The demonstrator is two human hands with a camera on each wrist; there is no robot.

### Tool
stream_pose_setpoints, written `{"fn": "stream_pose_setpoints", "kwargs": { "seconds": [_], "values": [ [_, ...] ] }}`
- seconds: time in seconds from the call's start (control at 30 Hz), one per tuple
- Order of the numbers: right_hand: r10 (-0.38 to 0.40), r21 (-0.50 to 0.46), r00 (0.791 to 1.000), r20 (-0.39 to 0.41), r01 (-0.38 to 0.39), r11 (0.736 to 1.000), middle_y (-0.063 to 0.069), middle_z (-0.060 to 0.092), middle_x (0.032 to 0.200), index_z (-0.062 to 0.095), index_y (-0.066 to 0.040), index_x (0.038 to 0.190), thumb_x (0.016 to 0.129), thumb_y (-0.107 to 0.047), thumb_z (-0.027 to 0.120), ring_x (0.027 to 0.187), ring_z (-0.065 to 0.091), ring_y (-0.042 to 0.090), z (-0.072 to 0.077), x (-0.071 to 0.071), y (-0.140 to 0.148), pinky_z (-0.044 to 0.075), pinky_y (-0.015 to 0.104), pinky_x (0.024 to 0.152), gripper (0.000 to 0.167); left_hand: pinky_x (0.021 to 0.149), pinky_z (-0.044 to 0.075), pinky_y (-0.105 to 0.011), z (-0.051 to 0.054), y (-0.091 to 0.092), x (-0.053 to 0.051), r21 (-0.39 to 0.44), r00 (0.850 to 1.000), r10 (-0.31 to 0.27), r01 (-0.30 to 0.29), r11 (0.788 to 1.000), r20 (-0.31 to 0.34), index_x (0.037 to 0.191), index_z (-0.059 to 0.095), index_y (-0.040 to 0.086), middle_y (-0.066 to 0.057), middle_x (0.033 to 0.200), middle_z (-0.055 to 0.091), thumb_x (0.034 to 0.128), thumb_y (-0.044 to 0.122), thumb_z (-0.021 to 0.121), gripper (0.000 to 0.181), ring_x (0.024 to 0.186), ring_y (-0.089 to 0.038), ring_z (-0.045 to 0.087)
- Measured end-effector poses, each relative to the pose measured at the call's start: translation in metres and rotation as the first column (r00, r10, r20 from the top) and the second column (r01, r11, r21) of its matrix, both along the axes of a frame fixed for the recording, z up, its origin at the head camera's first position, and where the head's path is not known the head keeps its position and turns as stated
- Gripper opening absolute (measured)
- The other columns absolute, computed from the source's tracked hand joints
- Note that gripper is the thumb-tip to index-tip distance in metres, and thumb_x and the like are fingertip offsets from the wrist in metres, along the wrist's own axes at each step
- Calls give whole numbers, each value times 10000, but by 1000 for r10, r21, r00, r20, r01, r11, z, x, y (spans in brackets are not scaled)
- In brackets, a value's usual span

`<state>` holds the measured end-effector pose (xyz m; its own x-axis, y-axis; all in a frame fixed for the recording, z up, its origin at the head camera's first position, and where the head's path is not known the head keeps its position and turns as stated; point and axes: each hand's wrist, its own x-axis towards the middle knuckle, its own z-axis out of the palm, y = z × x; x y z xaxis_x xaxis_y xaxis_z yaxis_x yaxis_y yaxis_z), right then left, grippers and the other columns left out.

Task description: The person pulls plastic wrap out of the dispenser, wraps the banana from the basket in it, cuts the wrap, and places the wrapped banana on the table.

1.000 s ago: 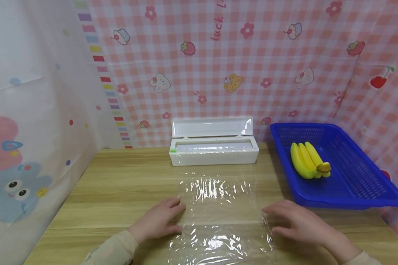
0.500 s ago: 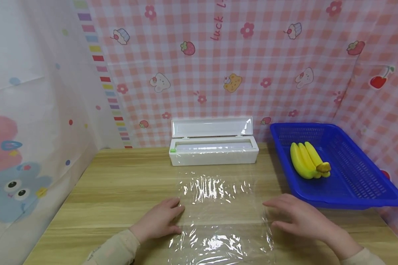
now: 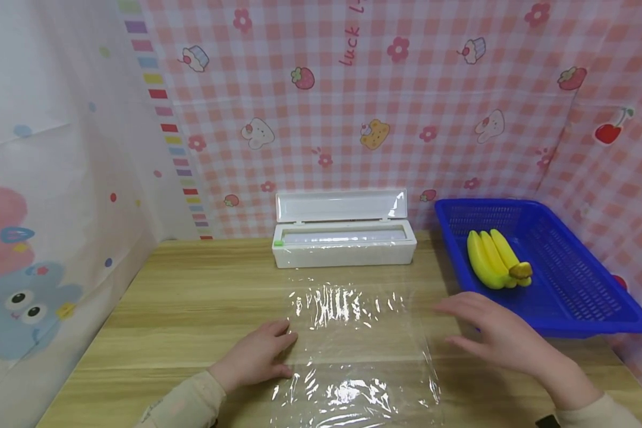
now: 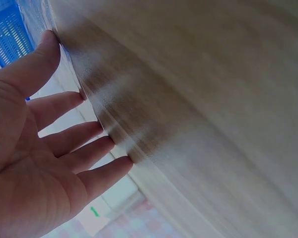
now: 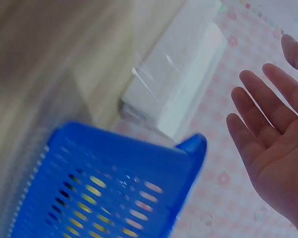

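Observation:
A sheet of clear plastic wrap (image 3: 353, 351) lies along the wooden table, stretching from a white wrap dispenser box (image 3: 345, 252) with its lid raised. At the sheet's left edge rests my left hand (image 3: 259, 356); in the left wrist view its spread fingertips (image 4: 124, 161) touch the tabletop. My right hand (image 3: 492, 333) is lifted off to the right of the sheet, near the basket's front corner. It holds nothing, and its fingers (image 5: 253, 106) are extended in the right wrist view. A bunch of bananas (image 3: 494, 261) lies in a blue basket (image 3: 583, 326).
The basket takes up the table's right side, against the checked cloth (image 3: 326, 119) behind. A white patterned cloth (image 3: 85, 178) hangs on the left. Bare wooden tabletop (image 3: 192, 297) shows left of the sheet.
My right hand has left the sheet's right edge, moving up and to the right toward the basket. The left hand has stayed in place.

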<state>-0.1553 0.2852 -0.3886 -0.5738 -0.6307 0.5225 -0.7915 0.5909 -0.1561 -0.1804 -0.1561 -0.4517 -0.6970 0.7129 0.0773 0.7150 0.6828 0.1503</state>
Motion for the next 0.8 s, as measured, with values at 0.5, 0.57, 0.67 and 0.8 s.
{"fn": "stream_pose_setpoints", "kwargs": {
  "seconds": [0.5, 0.57, 0.67, 0.8],
  "values": [
    [-127, -39, 990, -60, 124, 991, 22, 676, 1160, 664, -79, 1213, 743, -168, 856, 1078, 581, 256, 24, -9, 18, 233, 74, 1053, 515, 1047, 430, -509, -1, 0, 0, -2, 1000, 10, -10, 1000, 12, 1288, 604, -30, -267, 1319, 527, 773, 394, 814, 699, 1213, -407, 519],
    [-147, -53, 987, -70, 144, 988, 35, 677, 1145, 668, -69, 1200, 728, -154, 862, 1066, 581, 260, 25, -10, 20, 237, 70, 1041, 517, 1045, 431, -508, -1, 0, 0, -1, 1000, 11, -11, 1000, 9, 1286, 606, -31, -266, 1318, 528, 771, 391, 815, 698, 1211, -406, 521],
    [-205, -67, 976, -77, 201, 977, 53, 679, 1121, 677, -72, 1181, 687, -121, 879, 1047, 591, 267, 26, -12, 25, 308, 122, 1016, 536, 1038, 438, -502, -1, 0, -1, 0, 1000, 9, -9, 1000, 5, 1276, 612, -31, -256, 1298, 536, 767, 386, 820, 691, 1195, -397, 529],
    [-298, -81, 953, -49, 293, 953, 94, 686, 1096, 674, -80, 1181, 650, -84, 893, 1037, 593, 327, 27, -13, 31, 448, 417, 929, 574, 1037, 439, -500, -2, 1, -1, -2, 1000, 7, -7, 1000, 3, 1275, 612, -31, -251, 1287, 540, 767, 390, 820, 692, 1188, -394, 534]
  ]
}}
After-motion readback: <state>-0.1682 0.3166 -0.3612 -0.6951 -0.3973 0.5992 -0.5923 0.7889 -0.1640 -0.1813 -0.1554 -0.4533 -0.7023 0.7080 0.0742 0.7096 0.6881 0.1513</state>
